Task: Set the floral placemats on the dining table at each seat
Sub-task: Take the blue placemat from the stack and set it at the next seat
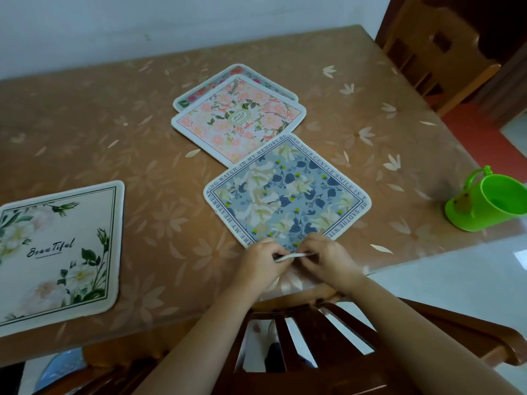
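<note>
Both hands pinch the near corner of the blue floral placemat [286, 195]: left hand [263, 259] and right hand [328, 256] have fingertips closed on that corner, which is lifted and curled slightly off the table [85, 132]; rest of the mat lies flat, turned diamond-wise, stretching away from the fingers. Just beyond its far corner: pink floral placemat [238, 121], touching or slightly under the blue one's tip, can't tell which. Under the pink one's far edge, a third placemat [242, 74] sticks out, mostly covered. Well left of the fingers: white placemat [57, 249] reading "Beautiful", flat at the near table edge, partly cut off by the frame. Well right of the fingers: green plastic cup [490, 202] near the table's right edge, tilted, mouth facing right. Directly below the hands: dark wooden chair back [299, 326] pushed up to the table. Far right beyond the cup: another wooden chair [436, 52].
</note>
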Motion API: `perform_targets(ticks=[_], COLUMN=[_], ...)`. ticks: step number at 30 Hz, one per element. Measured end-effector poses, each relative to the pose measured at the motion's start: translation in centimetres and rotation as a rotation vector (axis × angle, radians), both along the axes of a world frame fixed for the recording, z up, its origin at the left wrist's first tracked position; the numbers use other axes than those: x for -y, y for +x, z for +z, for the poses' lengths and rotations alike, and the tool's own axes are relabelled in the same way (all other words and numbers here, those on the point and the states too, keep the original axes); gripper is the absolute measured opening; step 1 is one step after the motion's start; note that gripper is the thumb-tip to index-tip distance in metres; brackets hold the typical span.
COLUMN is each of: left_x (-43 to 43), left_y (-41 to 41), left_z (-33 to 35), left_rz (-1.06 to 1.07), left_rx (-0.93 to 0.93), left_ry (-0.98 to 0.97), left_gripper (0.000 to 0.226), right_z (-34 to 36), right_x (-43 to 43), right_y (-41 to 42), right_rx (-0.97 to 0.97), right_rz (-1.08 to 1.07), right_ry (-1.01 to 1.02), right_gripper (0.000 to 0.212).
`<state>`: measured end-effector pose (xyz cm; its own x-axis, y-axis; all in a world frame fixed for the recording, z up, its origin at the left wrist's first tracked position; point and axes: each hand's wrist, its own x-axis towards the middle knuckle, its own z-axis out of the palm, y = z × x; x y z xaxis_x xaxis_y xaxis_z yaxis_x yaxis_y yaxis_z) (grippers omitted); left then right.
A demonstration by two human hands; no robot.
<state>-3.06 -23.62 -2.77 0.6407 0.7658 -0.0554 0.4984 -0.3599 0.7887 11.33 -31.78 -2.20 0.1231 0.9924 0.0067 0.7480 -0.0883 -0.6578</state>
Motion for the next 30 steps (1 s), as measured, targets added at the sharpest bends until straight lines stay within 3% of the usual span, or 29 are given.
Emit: perform_targets(ticks=[11, 16, 21, 25, 30], left_x=[-1.5, -1.1, -0.6, -1.5, -1.8], left_y=[0.2, 1.4, 2.1, 1.1, 1.2], left_z=[-0.2, -0.3, 0.0, -0.6, -1.1], left_rz=[-0.043, -0.144, -0.138, -0.203, -0.179], left_rx=[0.074, -0.034, 0.138, 0.021, 0.016], left_ry=[-0.097, -0.095, -0.137, -0.133, -0.035], left_gripper=[0.009, 0.004, 0.007, 0.028, 0.015], right_z=[1.5, 2.1, 2.1, 1.9, 2.2], right_x=[2.5, 3.1, 3.0, 3.8, 3.9], right_y=[5.0, 4.9, 5.4, 6.2, 6.1], right_rx=[-0.037, 0.018, -0.017, -0.039, -0.042], right_rz=[-0.261, -0.181, -0.269, -0.385, -0.427], right_ry=[-0.056, -0.042, -0.022, -0.013, -0.015], right_gripper=[0.012, 0.015, 0.014, 0.015, 0.015])
